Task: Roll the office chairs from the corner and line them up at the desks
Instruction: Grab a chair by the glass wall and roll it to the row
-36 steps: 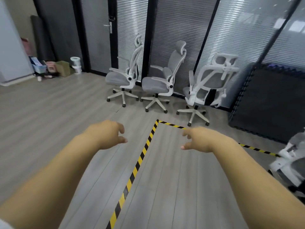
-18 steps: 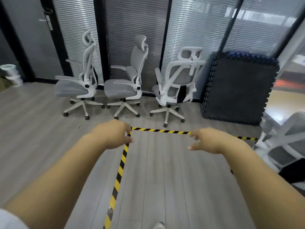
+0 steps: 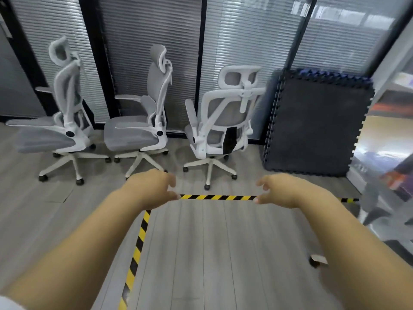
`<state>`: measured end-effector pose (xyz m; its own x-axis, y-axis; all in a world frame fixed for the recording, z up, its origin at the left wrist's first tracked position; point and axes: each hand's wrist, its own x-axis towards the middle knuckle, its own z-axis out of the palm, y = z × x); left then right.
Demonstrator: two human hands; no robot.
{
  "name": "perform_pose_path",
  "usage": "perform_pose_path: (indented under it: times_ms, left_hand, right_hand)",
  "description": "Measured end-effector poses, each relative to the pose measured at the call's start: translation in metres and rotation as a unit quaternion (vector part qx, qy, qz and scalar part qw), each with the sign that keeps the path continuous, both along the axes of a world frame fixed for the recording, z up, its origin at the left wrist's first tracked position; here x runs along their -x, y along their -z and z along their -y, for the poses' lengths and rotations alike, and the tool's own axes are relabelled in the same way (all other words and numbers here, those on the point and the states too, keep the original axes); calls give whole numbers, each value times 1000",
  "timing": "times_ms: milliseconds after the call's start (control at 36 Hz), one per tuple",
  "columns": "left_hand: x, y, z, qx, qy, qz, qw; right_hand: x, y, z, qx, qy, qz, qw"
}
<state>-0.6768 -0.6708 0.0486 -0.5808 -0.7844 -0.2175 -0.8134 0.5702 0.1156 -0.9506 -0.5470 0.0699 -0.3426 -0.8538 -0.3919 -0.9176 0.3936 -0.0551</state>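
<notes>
Three white-framed office chairs with grey mesh stand in a row against the glass wall: a left chair and a middle chair seen side-on, and a right chair with its back toward me. My left hand and my right hand reach forward, fingers loosely curled, holding nothing. Both hands are short of the chairs and touch none of them. The right chair sits straight ahead between my hands.
Black-and-yellow floor tape marks a corner on the grey wood floor. Dark foam mats lean against the wall right of the chairs. Part of another chair shows blurred at the right edge. A castor lies near my right forearm.
The view has swung right and moved closer to the three chairs, which look larger now. Both hands stay stretched out and hold nothing.
</notes>
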Motion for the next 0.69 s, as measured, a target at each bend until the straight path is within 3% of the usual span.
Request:
perform_pose_path:
  times_ms: [250, 694]
  left_hand:
    - [75, 16, 140, -9, -3, 30, 1000]
    - [272, 1, 371, 2, 93, 28, 995]
  right_hand:
    - [81, 6, 129, 4, 3, 8, 1000]
    - [242, -9, 324, 22, 71, 31, 997]
